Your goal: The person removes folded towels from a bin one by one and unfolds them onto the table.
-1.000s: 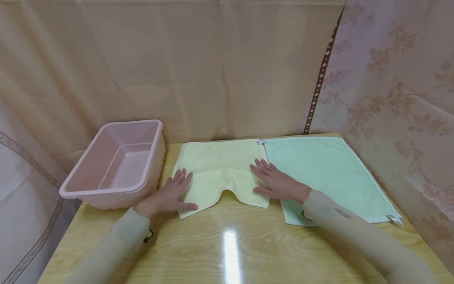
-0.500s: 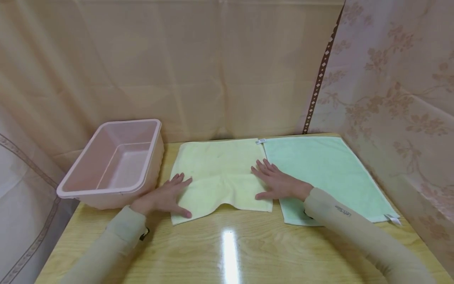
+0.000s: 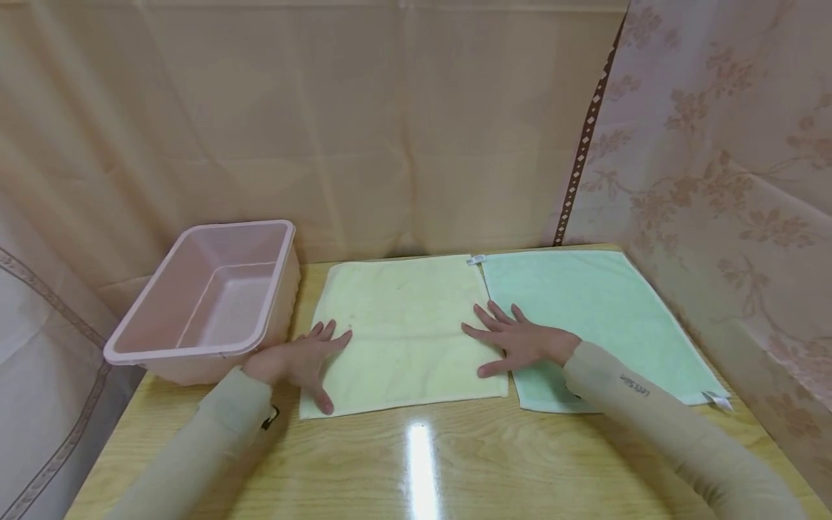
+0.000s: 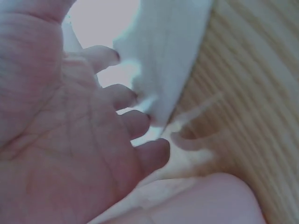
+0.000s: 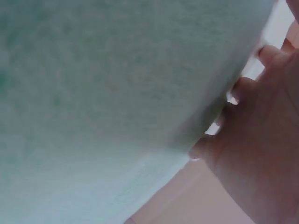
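Note:
A pale yellow towel (image 3: 403,318) lies flat on the wooden table in the head view. My left hand (image 3: 292,365) rests on its left edge with fingers spread and the thumb by the near corner. At the right edge, my right hand (image 3: 520,343) has its fingers spread on the yellow cloth, while the wrist is above a mint green towel (image 3: 598,310). That green towel lies spread out on the right, its edge meeting the yellow one. In the left wrist view the palm (image 4: 60,130) shows; green cloth (image 5: 117,93) fills much of the right wrist view.
On the left stands a pink plastic basin (image 3: 282,310), close beside my left hand. A beige curtain (image 3: 390,130) hangs along the table's back edge, and a floral cloth (image 3: 734,188) borders the right side. The wooden tabletop (image 3: 325,477) shows in front, with a light glare.
The arched fold at the yellow towel's near edge has flattened and that edge has come closer to me. My left hand slid slightly left, my right hand slightly right and nearer.

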`<act>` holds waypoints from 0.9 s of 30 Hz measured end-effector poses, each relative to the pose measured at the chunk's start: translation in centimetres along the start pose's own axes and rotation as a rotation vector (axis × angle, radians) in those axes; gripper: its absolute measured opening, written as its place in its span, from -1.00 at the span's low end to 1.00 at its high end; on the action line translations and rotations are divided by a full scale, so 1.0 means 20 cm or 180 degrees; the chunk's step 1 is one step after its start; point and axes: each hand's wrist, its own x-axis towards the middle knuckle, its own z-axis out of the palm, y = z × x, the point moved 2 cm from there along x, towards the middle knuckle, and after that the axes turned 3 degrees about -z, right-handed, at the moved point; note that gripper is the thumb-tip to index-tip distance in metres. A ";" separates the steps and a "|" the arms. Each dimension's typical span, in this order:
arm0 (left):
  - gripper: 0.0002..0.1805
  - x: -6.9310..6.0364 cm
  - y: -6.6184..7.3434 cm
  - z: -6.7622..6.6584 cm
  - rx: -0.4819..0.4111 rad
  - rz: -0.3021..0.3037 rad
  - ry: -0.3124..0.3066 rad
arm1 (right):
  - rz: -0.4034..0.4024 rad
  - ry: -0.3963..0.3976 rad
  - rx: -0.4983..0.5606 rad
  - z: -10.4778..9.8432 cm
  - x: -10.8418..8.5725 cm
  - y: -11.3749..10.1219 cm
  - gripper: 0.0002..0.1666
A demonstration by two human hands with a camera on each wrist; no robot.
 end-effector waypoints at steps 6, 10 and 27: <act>0.40 0.05 0.04 -0.01 -0.0081 -0.0209 0.0186 | 0.0205 -0.0184 -0.0046 0.00 -0.01 0.00 0.18; 0.32 0.07 0.05 0.00 -0.0229 -0.0436 0.0336 | 0.0260 -0.0248 -0.0054 0.00 0.00 -0.01 0.21; 0.42 0.07 0.04 0.04 -0.0245 -0.0424 0.0390 | 0.0350 -0.0320 -0.0107 0.01 0.01 -0.01 0.29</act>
